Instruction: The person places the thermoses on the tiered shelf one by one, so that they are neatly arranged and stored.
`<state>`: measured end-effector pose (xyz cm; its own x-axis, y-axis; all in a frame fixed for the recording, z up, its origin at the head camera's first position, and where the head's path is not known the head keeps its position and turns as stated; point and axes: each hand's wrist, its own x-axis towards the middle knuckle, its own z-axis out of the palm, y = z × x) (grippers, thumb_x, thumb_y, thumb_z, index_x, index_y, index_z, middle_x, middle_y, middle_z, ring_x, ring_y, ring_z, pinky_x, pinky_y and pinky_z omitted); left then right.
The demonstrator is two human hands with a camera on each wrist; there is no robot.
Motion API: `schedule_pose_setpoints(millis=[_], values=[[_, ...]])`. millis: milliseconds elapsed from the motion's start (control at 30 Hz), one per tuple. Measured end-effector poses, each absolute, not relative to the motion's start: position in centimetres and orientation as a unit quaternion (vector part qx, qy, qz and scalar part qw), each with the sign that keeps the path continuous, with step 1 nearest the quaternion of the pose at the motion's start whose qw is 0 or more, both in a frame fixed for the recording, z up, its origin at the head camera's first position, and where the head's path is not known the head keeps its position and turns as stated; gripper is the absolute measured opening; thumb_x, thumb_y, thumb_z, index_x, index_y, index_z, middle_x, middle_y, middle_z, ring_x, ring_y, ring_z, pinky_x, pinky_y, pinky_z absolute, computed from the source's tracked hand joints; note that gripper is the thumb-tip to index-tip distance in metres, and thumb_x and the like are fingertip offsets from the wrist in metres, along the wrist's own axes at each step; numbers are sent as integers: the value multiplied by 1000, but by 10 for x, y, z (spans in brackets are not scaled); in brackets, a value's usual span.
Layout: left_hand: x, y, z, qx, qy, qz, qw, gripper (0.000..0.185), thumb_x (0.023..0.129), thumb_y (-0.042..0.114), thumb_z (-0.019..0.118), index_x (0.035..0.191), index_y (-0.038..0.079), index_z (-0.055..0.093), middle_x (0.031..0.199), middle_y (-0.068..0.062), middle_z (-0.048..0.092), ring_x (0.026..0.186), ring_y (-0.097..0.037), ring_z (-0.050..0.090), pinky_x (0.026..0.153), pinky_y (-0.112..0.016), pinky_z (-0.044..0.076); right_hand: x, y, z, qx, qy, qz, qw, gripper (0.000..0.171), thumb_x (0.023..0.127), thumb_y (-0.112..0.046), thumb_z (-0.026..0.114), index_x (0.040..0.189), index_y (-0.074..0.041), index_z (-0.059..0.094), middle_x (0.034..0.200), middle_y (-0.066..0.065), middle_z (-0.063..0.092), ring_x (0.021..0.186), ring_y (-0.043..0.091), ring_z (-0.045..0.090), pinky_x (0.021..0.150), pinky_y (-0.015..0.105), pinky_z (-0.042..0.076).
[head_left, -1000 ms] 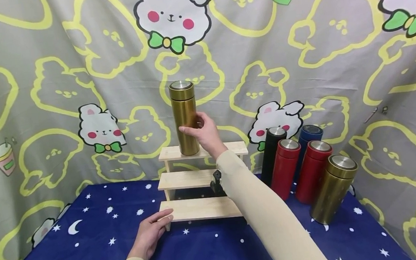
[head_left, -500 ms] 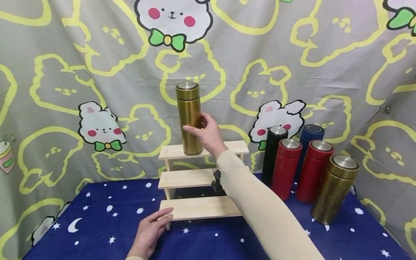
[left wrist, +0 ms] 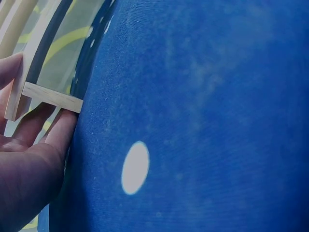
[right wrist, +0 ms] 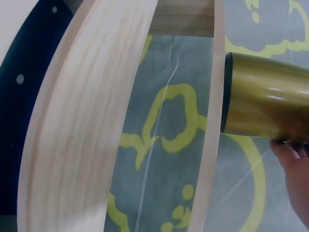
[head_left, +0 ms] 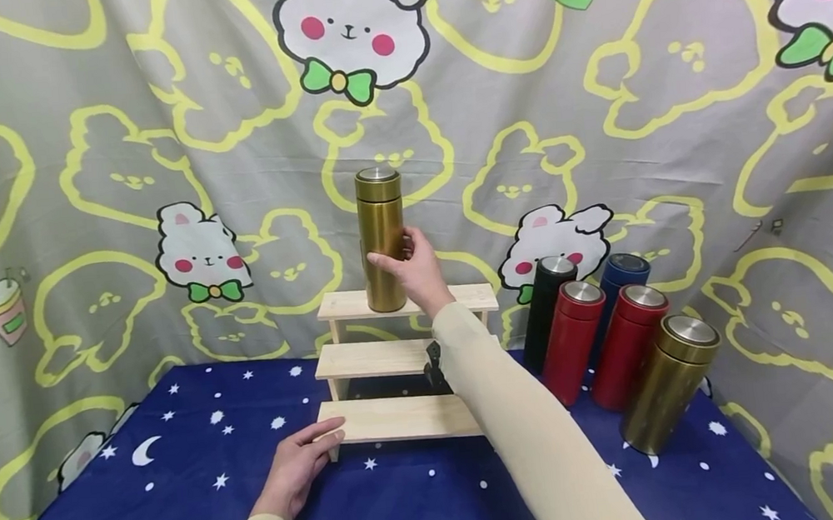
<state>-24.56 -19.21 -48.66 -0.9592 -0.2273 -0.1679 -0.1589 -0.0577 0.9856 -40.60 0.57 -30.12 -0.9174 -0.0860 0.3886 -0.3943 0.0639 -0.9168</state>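
A tall gold thermos flask [head_left: 381, 221] with a steel-topped lid stands upright on the top tier of a three-step wooden stand [head_left: 402, 419]. My right hand [head_left: 421, 272] holds it low from the right, thumb across its front. In the right wrist view the flask [right wrist: 265, 94] has its dark base right at the top board's edge, the hand [right wrist: 297, 179] beside its wall. My left hand [head_left: 297, 468] grips the left end of the stand's lowest board. The left wrist view has the thumb on the board [left wrist: 17, 92] and fingers around its leg.
To the right, a black flask [head_left: 546, 314], a blue flask [head_left: 621, 274], two red flasks [head_left: 575, 341] and another gold flask [head_left: 669, 382] stand close together on the dark blue star-printed cloth [head_left: 204, 481]. A cartoon-print curtain [head_left: 264, 166] hangs right behind the stand.
The right hand has shifted the gold flask slightly rightward along the top board, mostly in the first half second. The left hand keeps its grip on the stand.
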Motion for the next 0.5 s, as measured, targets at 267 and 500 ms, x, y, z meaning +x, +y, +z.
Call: schedule_pose_setpoints(millis=[267,500], values=[[-245,-189,-486,142,-683,-716,21,35,83,11,79,115,-2,71,129,-23,58,99,-17,65,86,-32,53,-405,11,-304,172,-730,652,109,70,84,-24,81,142,-8,44,133,10,53,121,22,50,100,38,42],[-244,-192,-485,140,-692,-708,16,35,84,12,78,115,-3,71,132,-26,55,102,-20,64,90,-36,52,-393,21,-305,190,-726,651,114,72,86,-25,78,145,-6,40,141,11,47,128,23,44,104,40,39]])
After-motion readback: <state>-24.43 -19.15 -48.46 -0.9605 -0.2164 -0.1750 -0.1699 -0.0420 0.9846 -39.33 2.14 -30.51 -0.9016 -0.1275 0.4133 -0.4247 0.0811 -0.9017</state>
